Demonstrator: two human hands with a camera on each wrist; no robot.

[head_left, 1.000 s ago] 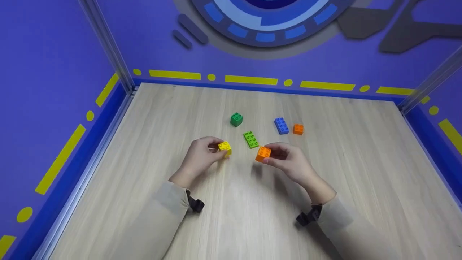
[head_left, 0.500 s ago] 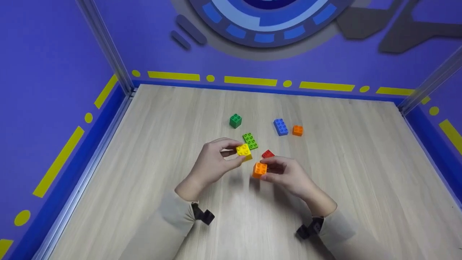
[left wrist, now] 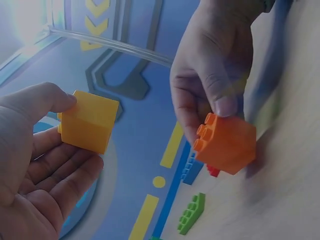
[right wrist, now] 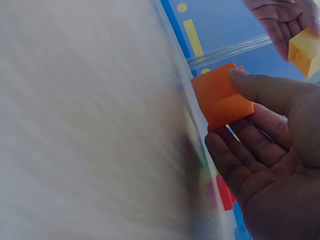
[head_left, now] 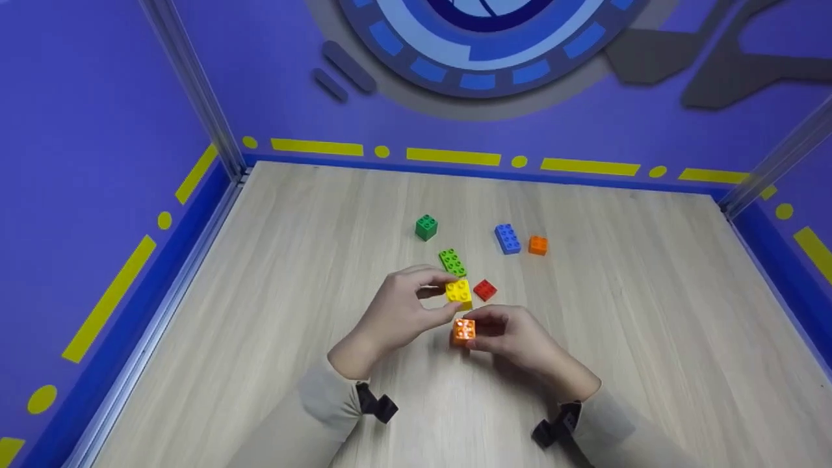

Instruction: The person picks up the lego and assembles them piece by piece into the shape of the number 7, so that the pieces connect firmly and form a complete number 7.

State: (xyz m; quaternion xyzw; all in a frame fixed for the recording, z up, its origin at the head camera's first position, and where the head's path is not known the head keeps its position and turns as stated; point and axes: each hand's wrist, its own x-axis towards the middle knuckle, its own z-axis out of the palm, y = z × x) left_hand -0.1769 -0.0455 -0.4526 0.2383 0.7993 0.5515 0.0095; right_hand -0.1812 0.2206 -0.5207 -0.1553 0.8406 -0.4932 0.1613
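Between thumb and fingers, my left hand (head_left: pixel 406 305) pinches a yellow toy building brick (head_left: pixel 459 294), its studs facing up in the head view. My right hand (head_left: pixel 517 335) pinches an orange building brick (head_left: pixel 464 331), nearer to me and lower than the yellow one. In the left wrist view the yellow brick (left wrist: pixel 90 121) and the orange brick (left wrist: pixel 227 144) are clearly apart. The right wrist view has the orange brick (right wrist: pixel 222 95) held at its sides by thumb and fingertips. A small red brick (head_left: pixel 485 290) lies on the table just beyond both hands.
On the wooden table (head_left: pixel 312 227), a lime green brick (head_left: pixel 452 262) lies beyond my left hand, with a dark green brick (head_left: pixel 426 227) farther back. A blue brick (head_left: pixel 507 238) and a second orange brick (head_left: pixel 538 245) lie back right. Blue-purple walls (head_left: pixel 455 130) enclose the table.
My left hand has carried the yellow brick rightward, toward the other hand. The right hand has drawn the orange brick nearer to me, uncovering the red brick.
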